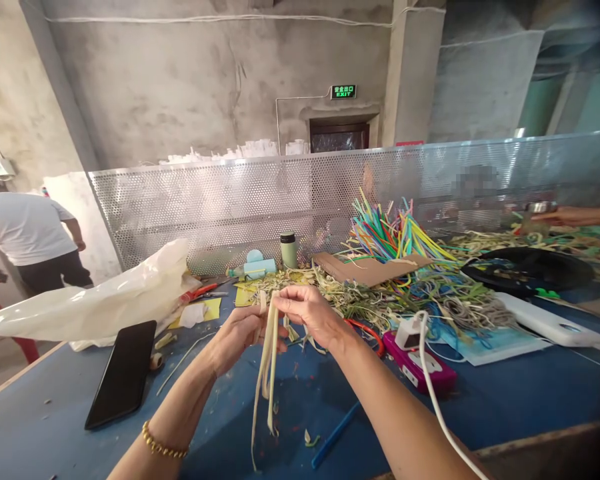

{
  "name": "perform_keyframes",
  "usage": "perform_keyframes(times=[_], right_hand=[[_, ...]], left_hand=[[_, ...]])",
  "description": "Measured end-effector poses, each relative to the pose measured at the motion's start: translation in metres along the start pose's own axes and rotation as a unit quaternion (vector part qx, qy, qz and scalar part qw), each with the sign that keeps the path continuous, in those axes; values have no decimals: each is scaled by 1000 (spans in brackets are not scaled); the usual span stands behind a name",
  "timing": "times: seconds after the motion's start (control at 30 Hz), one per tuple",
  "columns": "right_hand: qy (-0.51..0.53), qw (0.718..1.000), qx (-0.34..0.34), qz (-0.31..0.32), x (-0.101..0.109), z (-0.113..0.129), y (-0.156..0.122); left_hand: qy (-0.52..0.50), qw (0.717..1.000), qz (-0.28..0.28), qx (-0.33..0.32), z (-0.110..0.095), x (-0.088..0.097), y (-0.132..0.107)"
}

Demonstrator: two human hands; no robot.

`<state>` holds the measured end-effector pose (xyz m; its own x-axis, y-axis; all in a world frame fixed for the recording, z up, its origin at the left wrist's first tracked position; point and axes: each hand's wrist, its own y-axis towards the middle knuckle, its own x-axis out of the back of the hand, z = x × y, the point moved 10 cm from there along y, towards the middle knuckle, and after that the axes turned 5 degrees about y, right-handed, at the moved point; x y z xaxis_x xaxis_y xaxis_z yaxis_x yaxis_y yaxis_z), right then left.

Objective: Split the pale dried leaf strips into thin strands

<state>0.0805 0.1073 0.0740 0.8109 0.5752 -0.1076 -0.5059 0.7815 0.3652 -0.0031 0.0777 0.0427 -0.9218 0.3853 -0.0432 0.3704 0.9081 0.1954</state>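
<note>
Pale yellowish strips of dried plant fibre [267,360] hang down between my hands over the blue table [220,413]. My left hand [240,333] has its fingers closed around the strips near their upper part. From the right, my right hand [305,310] pinches the top of the same strips between thumb and fingers. The lower ends dangle loose, one strip longer than the others. Just behind my hands lies a heap of similar dried strips [350,300]. A blue stick-like tool [335,433] lies on the table below my right forearm.
A black phone [123,373] and a plastic sheet [105,293] lie left. Red-handled pliers [200,292], a green bottle [288,250], cardboard [370,269] and colourful stems [395,230] stand behind. Right are a magenta power strip [420,363], white cable [430,387] and black bowl [530,270]. Another person [25,233] bends at left.
</note>
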Motion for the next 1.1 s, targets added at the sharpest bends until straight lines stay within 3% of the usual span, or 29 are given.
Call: perform_keyframes(times=[0.27, 0.5, 0.6, 0.7, 0.77, 1.0, 1.1], right_hand=[[-69, 996, 17, -57, -2, -3, 0], [-165, 976, 71, -122, 10, -1, 2], [-282, 940, 123, -148, 9, 9, -1], [-408, 878, 167, -186, 5, 22, -8], [-442, 860, 175, -189, 1, 26, -10], [-352, 912, 106, -179, 5, 16, -7], [-344, 915, 105, -183, 4, 15, -7]], left_hand=[[60, 998, 35, -4, 1, -6, 0], [90, 996, 2, -9, 1, -6, -2], [122, 992, -16, -20, 0, -5, -1], [178, 981, -58, -44, -7, 1, -1], [211, 972, -83, -65, -12, 2, 0], [254, 958, -109, -74, -11, 2, 3], [265, 958, -92, -65, -9, 1, 4]])
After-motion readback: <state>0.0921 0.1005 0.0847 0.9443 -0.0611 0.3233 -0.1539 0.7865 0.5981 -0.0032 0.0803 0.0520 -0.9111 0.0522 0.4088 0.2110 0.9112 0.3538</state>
